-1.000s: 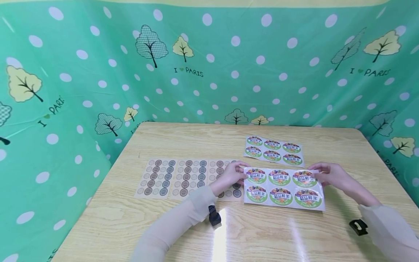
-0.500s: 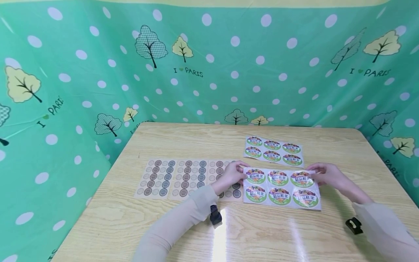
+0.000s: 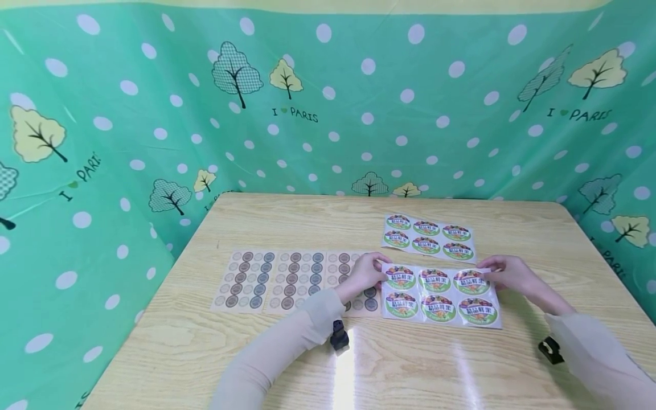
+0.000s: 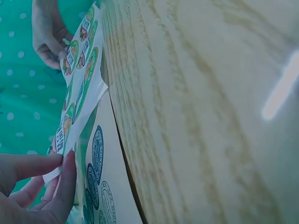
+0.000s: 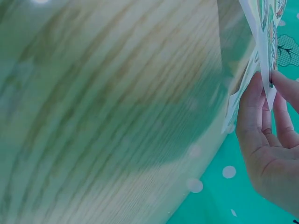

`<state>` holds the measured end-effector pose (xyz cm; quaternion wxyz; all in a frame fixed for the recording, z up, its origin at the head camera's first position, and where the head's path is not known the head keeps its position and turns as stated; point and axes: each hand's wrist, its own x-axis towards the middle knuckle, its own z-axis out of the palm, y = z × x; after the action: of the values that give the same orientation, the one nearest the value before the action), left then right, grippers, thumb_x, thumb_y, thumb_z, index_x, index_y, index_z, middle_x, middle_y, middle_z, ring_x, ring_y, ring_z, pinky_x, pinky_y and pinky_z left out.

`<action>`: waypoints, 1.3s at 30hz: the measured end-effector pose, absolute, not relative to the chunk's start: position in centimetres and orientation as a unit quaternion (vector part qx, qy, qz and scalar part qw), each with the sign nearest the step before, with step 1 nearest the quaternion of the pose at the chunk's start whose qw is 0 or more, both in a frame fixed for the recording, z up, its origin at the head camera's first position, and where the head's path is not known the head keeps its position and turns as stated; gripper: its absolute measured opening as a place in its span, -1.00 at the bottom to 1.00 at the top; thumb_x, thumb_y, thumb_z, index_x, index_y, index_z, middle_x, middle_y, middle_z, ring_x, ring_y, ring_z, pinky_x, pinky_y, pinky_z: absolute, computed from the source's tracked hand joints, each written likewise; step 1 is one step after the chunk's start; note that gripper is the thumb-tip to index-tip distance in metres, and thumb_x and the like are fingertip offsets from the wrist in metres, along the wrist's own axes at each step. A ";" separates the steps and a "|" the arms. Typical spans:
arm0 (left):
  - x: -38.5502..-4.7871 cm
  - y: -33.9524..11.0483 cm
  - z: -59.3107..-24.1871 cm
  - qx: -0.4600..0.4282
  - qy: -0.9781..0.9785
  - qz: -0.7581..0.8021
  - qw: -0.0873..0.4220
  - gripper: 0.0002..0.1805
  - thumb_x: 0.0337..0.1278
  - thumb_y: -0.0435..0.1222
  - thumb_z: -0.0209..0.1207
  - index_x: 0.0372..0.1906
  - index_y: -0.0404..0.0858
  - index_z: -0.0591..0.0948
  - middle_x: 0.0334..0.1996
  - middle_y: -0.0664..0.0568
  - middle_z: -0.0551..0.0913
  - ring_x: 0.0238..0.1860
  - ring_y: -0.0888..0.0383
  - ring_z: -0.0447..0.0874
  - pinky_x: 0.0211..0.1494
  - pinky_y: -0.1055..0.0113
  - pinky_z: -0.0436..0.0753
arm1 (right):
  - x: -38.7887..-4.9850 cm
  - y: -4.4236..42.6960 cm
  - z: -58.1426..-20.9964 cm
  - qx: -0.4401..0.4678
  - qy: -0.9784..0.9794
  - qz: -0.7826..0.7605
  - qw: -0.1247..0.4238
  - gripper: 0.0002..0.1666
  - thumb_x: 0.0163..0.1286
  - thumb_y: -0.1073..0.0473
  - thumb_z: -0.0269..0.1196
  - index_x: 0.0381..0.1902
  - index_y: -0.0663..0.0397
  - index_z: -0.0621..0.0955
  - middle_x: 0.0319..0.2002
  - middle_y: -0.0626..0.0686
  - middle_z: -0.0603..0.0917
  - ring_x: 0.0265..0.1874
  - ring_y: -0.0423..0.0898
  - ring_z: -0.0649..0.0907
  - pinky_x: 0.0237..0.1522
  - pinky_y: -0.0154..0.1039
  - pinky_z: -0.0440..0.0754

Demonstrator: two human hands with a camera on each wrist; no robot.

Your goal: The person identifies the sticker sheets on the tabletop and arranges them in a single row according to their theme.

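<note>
A white sheet of oval fruit stickers [image 3: 438,294] is held between both hands, a little above the table. My left hand [image 3: 365,273] pinches its upper left corner between thumb and fingers; the left wrist view shows that hand [image 4: 39,186] close up. At the upper right corner, my right hand [image 3: 512,277] pinches the sheet, and in the right wrist view thumb and fingers of the right hand [image 5: 268,140] meet on the paper's edge. Behind it, a second sheet of the same stickers [image 3: 427,236] lies on the table.
Three kraft-coloured sheets of small round stickers [image 3: 296,282] lie in a row at the left, the rightmost partly under my left hand. The wooden table [image 3: 205,359] ends at a green dotted curtain [image 3: 328,142] at back and sides.
My right hand has shifted slightly left with its corner of the sheet, and the sheet's right side has come left too. The left hand has barely moved.
</note>
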<state>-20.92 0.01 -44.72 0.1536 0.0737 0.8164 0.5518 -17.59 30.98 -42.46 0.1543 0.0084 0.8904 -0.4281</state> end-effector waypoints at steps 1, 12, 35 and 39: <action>-20.9 0.0 -44.7 0.072 0.820 0.547 0.154 -0.61 -0.25 -0.61 0.18 -0.16 -0.33 0.55 -0.53 0.02 0.44 -0.70 0.22 0.44 -0.63 0.40 0.59 | -17.6 31.0 -42.5 0.007 0.891 -0.427 0.153 -0.56 0.17 0.29 0.15 -0.04 0.51 0.41 -0.32 0.15 0.51 -0.43 -0.13 0.56 -0.41 -0.26 0.63; -20.8 0.2 -44.3 0.081 0.839 0.517 0.153 -0.62 -0.23 -0.60 0.18 -0.15 -0.36 0.54 -0.57 0.03 0.43 -0.71 0.24 0.43 -0.62 0.43 0.59 | -18.0 31.0 -42.9 -0.010 0.898 -0.414 0.146 -0.61 0.15 0.34 0.15 -0.10 0.53 0.43 -0.39 0.13 0.51 -0.47 -0.11 0.56 -0.46 -0.27 0.62; -21.1 0.5 -44.9 0.095 0.869 0.468 0.125 -0.66 -0.23 -0.56 0.23 -0.19 -0.35 0.55 -0.62 0.08 0.37 -0.74 0.27 0.39 -0.72 0.51 0.50 | -18.4 31.1 -43.6 -0.012 0.910 -0.385 0.153 -0.64 0.15 0.32 0.17 -0.14 0.50 0.46 -0.40 0.12 0.52 -0.48 -0.12 0.53 -0.52 -0.29 0.57; -21.1 0.6 -45.0 0.095 0.871 0.465 0.126 -0.66 -0.23 -0.55 0.23 -0.19 -0.34 0.55 -0.62 0.08 0.39 -0.74 0.28 0.39 -0.71 0.52 0.49 | -18.4 31.0 -43.7 -0.011 0.911 -0.382 0.152 -0.64 0.14 0.33 0.17 -0.14 0.51 0.46 -0.43 0.10 0.50 -0.50 -0.12 0.50 -0.54 -0.32 0.55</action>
<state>-21.13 0.55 -45.00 0.1258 0.0946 0.8715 0.4645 -18.38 31.04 -43.65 0.1517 -0.0108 0.9114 -0.3825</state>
